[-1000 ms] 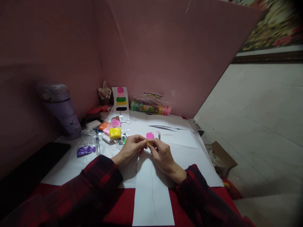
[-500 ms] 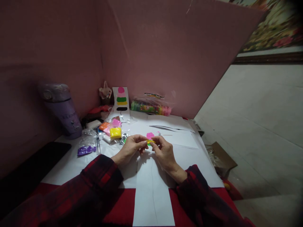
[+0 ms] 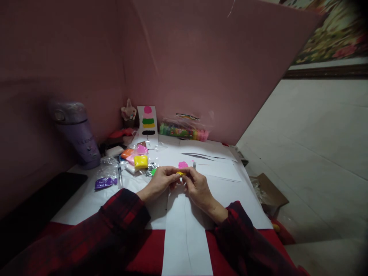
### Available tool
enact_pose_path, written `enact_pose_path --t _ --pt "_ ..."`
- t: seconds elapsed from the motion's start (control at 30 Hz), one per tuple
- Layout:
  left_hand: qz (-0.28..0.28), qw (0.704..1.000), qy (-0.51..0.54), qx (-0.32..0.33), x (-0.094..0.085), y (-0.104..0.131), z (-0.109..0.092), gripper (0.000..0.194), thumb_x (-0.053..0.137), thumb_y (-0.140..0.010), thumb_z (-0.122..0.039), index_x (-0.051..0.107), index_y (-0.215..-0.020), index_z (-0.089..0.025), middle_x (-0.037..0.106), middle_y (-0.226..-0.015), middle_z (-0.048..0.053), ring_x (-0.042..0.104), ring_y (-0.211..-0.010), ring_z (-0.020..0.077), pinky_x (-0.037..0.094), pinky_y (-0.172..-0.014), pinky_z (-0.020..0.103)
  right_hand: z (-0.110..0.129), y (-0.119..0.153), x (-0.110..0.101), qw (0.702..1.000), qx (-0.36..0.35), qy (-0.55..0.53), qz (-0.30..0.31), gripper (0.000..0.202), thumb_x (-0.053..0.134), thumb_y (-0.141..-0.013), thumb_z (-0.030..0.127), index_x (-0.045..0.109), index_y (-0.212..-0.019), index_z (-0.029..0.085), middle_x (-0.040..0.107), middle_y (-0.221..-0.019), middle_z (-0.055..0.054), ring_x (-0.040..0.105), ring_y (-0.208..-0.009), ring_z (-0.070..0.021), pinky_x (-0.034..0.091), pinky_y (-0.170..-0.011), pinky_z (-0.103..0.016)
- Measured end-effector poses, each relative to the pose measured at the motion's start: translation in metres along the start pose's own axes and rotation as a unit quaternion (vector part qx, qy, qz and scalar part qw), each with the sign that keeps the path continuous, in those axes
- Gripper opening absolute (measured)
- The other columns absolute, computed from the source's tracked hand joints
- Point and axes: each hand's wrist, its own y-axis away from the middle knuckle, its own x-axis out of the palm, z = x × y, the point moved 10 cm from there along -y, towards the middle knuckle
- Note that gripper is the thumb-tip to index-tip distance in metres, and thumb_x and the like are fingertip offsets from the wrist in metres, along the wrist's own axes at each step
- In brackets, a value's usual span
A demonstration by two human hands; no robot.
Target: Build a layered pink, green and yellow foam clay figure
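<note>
Between the fingertips of both hands is a small lump of yellow modelling clay [image 3: 180, 173]. My left hand [image 3: 162, 179] pinches it from the left, and my right hand [image 3: 198, 186] pinches it from the right. Just beyond the fingers, a textured pink clay piece [image 3: 183, 165] lies on a long white paper strip [image 3: 186, 230]; my fingers hide the part of the strip below it. A small fork [image 3: 194, 165] rests right of the pink piece, with a thin stick [image 3: 204, 165] farther right.
Left of my hands lie clay packets, among them a yellow packet [image 3: 140, 161] and a purple packet [image 3: 105, 183], beside a pen [image 3: 120, 177]. A purple bottle [image 3: 76, 134] stands at the left. Behind are a painted colour card [image 3: 148, 115] and a pack of coloured sticks [image 3: 184, 130].
The fingers of both hands have drawn closer together over the yellow clay, which now looks shorter and more bunched. The green seen beneath it earlier is now covered by my fingers.
</note>
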Motion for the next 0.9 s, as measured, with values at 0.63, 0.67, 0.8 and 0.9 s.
enact_pose_path --t 0.63,0.67,0.8,0.9 --pt "-0.084 0.996 0.000 0.015 -0.015 0.001 -0.007 0.036 0.075 -0.065 -0.043 0.061 -0.073 -0.011 0.061 -0.057 0.001 0.047 -0.042 0.0073 0.035 -0.043 0.020 -0.030 0.000 -0.009 0.979 0.118 -0.148 -0.076 0.018 0.067 -0.081 0.035 0.065 -0.083 0.017 0.059 -0.059 0.002 0.052 -0.048 -0.0111 0.040 -0.039 -0.020" --pt "-0.093 0.996 0.002 0.017 -0.017 0.002 -0.008 0.036 0.075 -0.065 -0.043 0.061 -0.073 -0.011 0.061 -0.057 0.001 0.047 -0.042 0.0074 0.035 -0.043 0.021 -0.032 0.000 -0.011 0.978 0.122 -0.148 -0.084 0.018 0.068 -0.080 0.035 0.066 -0.082 0.017 0.059 -0.060 0.002 0.052 -0.049 -0.0110 0.039 -0.038 -0.020" --pt "-0.100 0.995 0.004 0.016 -0.020 0.002 -0.008 0.036 0.076 -0.064 -0.041 0.062 -0.074 -0.010 0.061 -0.059 0.001 0.047 -0.042 0.0073 0.035 -0.043 0.021 -0.035 -0.001 -0.018 0.975 0.130 -0.143 -0.106 0.021 0.070 -0.076 0.035 0.070 -0.082 0.016 0.060 -0.061 0.001 0.051 -0.048 -0.0102 0.038 -0.037 -0.019" --pt "-0.080 0.997 0.001 0.010 -0.016 0.002 -0.006 0.035 0.078 -0.063 -0.040 0.065 -0.075 -0.009 0.060 -0.059 0.001 0.048 -0.043 0.0072 0.035 -0.044 0.021 -0.037 0.000 -0.016 0.970 0.150 -0.158 -0.106 0.024 0.071 -0.075 0.037 0.070 -0.084 0.015 0.057 -0.057 0.002 0.048 -0.044 -0.0092 0.038 -0.036 -0.020"
